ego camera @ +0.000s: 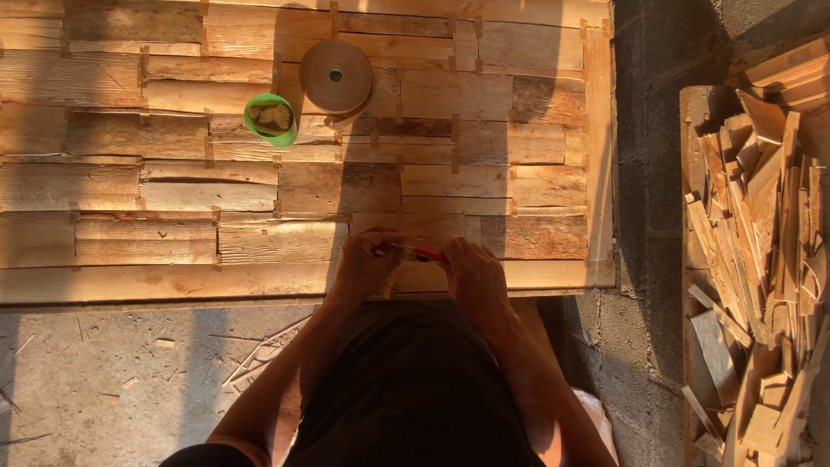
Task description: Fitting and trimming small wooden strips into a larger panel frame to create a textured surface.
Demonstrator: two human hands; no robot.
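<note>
Now both hands meet at the near edge of the patchwork wood panel (112,182): the right hand (474,275) grips a red-handled cutter (425,253), and the left hand (365,262) pinches its other end. Farther up the panel sit a green bowl (270,118) and, just beside it, a brown tape roll (335,76). Right of the panel lies a heap of wood offcuts (761,259).

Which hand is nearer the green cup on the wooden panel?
Left. The left hand lies below and slightly right of the green cup; the right hand, holding a red-handled tool, sits farther right.
</note>
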